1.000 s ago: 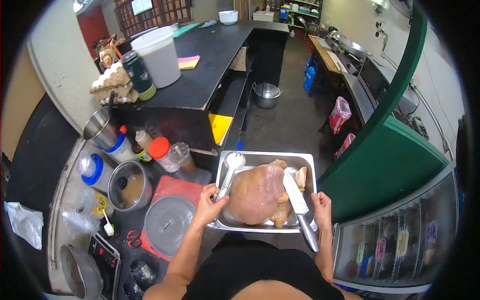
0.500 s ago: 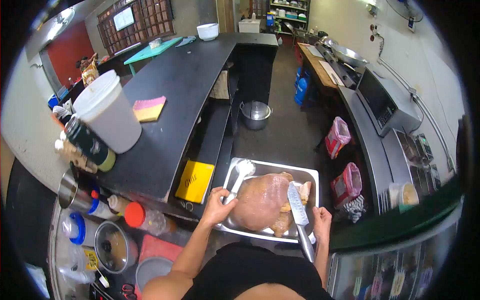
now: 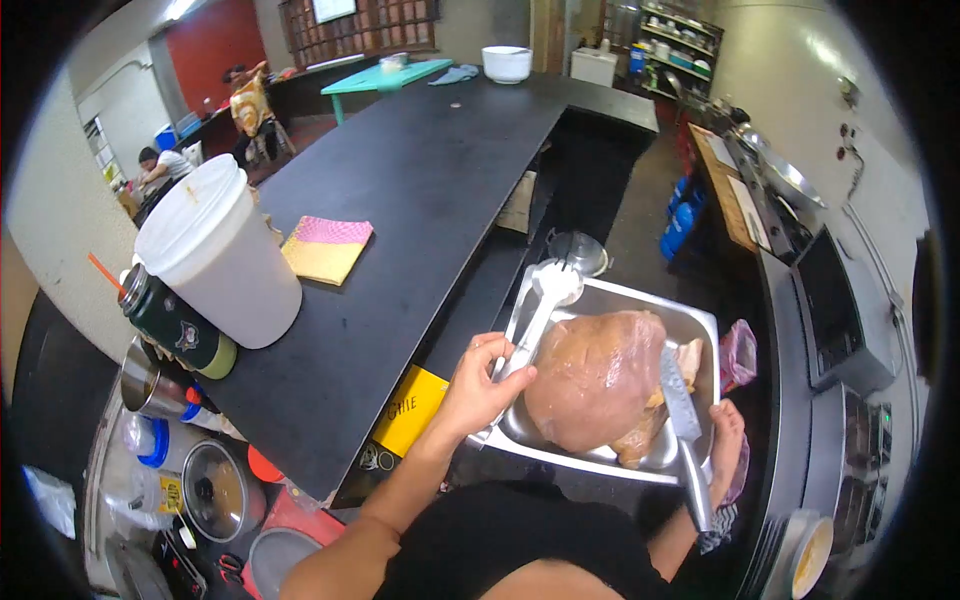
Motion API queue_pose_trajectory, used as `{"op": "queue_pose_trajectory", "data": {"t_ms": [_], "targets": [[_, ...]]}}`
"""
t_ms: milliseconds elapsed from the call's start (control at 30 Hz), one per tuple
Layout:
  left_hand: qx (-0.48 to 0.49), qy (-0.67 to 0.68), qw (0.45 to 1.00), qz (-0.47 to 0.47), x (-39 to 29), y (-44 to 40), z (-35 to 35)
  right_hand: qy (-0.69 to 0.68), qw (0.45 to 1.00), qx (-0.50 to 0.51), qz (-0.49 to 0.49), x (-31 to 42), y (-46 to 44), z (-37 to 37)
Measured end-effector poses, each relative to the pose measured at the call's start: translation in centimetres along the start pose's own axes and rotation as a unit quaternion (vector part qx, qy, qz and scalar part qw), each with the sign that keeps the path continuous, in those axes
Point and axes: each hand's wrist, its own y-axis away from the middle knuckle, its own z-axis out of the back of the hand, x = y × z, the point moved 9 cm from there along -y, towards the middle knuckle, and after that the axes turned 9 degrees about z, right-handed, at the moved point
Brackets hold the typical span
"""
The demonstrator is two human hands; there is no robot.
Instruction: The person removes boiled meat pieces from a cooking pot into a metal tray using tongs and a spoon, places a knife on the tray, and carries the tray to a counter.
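Note:
A metal tray (image 3: 590, 462) is carried in front of me with large pieces of raw-looking meat (image 3: 595, 380) in it. My left hand (image 3: 485, 385) is closed on the tray's left rim and on the handle of the metal tongs (image 3: 545, 300), whose head rests at the back left corner. At the right rim, my right hand (image 3: 728, 440) has its fingers wrapped round the edge. A knife (image 3: 680, 410) lies over the meat and the front right rim, its handle sticking out towards me.
A black counter (image 3: 400, 200) spans the left, bearing a white bucket (image 3: 225, 260), a dark bottle (image 3: 180, 325) and a pink-yellow cloth (image 3: 328, 250). Jars and pots stand lower left. A microwave (image 3: 840, 310) is at right. Two people (image 3: 250, 110) are in the far left background.
The view has swung so that the black counter fills more of the left. The tray, held in both hands, now sits further right in view, beside the counter and over the aisle.

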Motion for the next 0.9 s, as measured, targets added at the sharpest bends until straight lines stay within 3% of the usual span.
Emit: {"op": "queue_pose_trajectory", "data": {"t_ms": [300,367,400,500,733,900], "targets": [[-0.101,0.072,0.992,-0.028,-5.8,-6.1,2.3,-0.106,0.969,0.218,0.038,2.6,-20.2,-7.8],[-0.103,0.135,0.985,0.027,-7.4,-7.2,2.9,-0.069,0.966,0.246,0.051,4.1,-24.2,-10.5],[-0.115,0.145,0.983,-0.008,-9.3,-7.6,3.1,-0.064,0.961,0.263,0.052,4.2,-26.3,-11.9],[-0.146,0.196,0.97,0.015,-11.1,-8.3,3.9,-0.05,0.94,0.326,0.081,3.8,-31.8,-16.9],[-0.314,0.184,0.931,0.039,-9.8,-9.7,8.6,-0.117,0.876,0.463,0.065,0.2,-38.2,-30.9],[-0.36,0.189,0.913,0.039,-7.7,-10.8,11.5,-0.125,0.837,0.53,0.05,-0.7,-39.2,-39.8]]}}
